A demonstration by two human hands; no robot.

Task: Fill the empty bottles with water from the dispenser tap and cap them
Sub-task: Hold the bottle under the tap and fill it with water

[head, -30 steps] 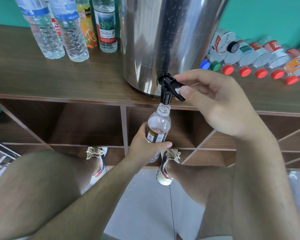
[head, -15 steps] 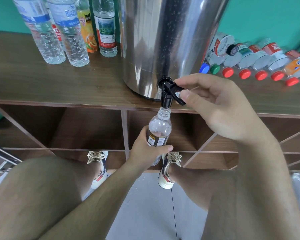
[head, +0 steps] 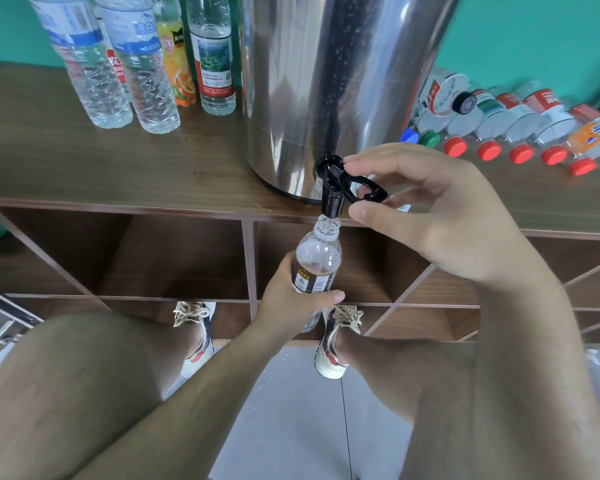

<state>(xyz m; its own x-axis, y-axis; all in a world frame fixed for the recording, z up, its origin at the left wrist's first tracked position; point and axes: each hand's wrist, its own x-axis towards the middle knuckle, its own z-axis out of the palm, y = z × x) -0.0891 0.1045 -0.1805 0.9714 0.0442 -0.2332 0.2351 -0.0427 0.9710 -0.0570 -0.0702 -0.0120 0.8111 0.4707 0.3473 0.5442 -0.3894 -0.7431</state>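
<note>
Head view: left hand (head: 293, 299) clamped around a clear, uncapped bottle (head: 317, 263) under the black tap (head: 333, 197); right hand (head: 440, 216), fingers parted, at its lever.

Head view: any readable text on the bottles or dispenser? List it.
"凉白" on the blue label of the second standing bottle.
Red label behind it: cut off, unreadable.
Orange juice bottle, green-label bottle, held bottle, lying bottles: print too small or blurred.
Dispenser: no text.
</note>
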